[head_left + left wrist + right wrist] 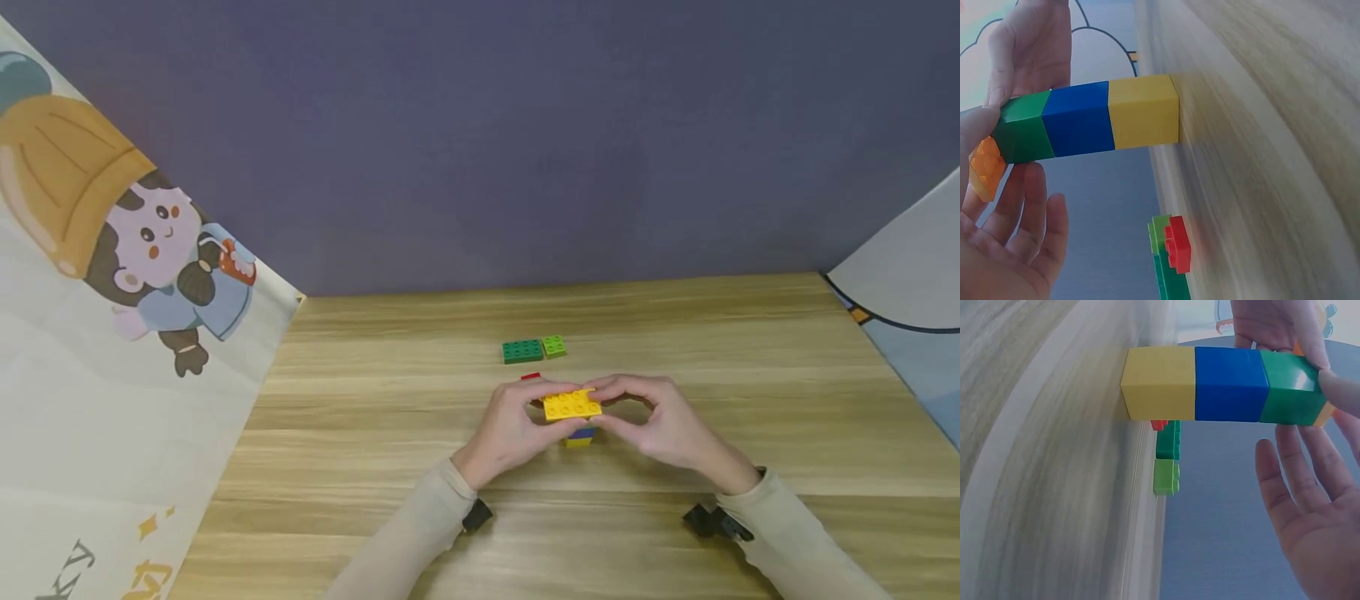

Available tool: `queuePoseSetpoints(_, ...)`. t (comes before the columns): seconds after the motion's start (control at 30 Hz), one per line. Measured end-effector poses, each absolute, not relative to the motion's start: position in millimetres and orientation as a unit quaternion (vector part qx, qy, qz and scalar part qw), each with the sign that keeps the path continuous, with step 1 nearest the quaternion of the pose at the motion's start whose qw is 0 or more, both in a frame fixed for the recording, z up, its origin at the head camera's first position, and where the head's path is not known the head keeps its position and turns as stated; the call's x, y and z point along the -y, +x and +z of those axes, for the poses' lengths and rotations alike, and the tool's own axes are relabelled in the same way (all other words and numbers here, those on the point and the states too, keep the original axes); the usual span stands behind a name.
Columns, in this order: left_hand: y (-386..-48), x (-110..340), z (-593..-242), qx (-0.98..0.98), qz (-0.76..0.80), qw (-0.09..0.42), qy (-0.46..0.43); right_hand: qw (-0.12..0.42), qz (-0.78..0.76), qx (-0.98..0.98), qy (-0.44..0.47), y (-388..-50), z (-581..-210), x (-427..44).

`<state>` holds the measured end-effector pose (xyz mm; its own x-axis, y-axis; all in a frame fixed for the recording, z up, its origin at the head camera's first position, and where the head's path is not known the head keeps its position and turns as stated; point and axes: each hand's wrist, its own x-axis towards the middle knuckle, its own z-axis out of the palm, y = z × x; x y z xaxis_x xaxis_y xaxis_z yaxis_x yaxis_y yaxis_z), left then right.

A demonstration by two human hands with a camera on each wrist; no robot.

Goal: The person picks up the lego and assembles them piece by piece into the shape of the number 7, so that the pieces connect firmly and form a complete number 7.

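Observation:
Both hands pinch a yellow studded brick (572,405) between thumbs and fingers, the left hand (510,429) at its left end and the right hand (667,425) at its right. The brick is at the top of an upright stack. From the table up, the stack has a yellow block (1144,111), a blue block (1080,119) and a green block (1025,128). Thumbs touch near the green block's upper edge in the right wrist view. Whether the top brick sits fully down on the green block, I cannot tell.
Behind the stack, a dark green brick (522,351) and a light green brick (554,346) lie side by side on the wooden table (360,417). A red brick (1179,245) lies nearer the hands. A dark panel (525,150) stands along the back edge.

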<state>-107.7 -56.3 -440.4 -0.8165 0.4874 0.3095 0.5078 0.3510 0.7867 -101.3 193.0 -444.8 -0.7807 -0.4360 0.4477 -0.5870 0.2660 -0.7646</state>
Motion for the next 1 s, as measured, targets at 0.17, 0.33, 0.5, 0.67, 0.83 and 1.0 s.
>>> queuePoseSetpoints(0.17, -106.4, 55.6, -441.0, 0.823, -0.479, 0.014, -0.306, 0.081, 0.516, 0.788, 0.326, -101.1, -449.6, -194.3)
queuePoseSetpoints(0.33, -105.0, 55.1, -441.9, 0.822, -0.480, 0.011, -0.306, 0.081, 0.527, 0.783, 0.322, -101.0, -453.0, -195.0)
queuePoseSetpoints(0.5, -104.9, 55.9, -441.5, 0.823, -0.480, 0.013, -0.303, 0.087, 0.513, 0.797, 0.307, -99.9, -451.0, -192.8)
queuePoseSetpoints(0.67, -104.8, 56.5, -441.4, 0.825, -0.482, 0.010, -0.294, 0.096, 0.490, 0.813, 0.298, -98.4, -448.4, -189.4)
queuePoseSetpoints(0.83, -104.7, 55.9, -442.4, 0.824, -0.490, 0.003, -0.285, 0.088, 0.498, 0.811, 0.294, -96.9, -447.5, -188.0)
queuePoseSetpoints(1.0, -105.9, 55.3, -442.0, 0.822, -0.496, -0.004, -0.281, 0.086, 0.501, 0.813, 0.282, -96.7, -446.4, -188.3)
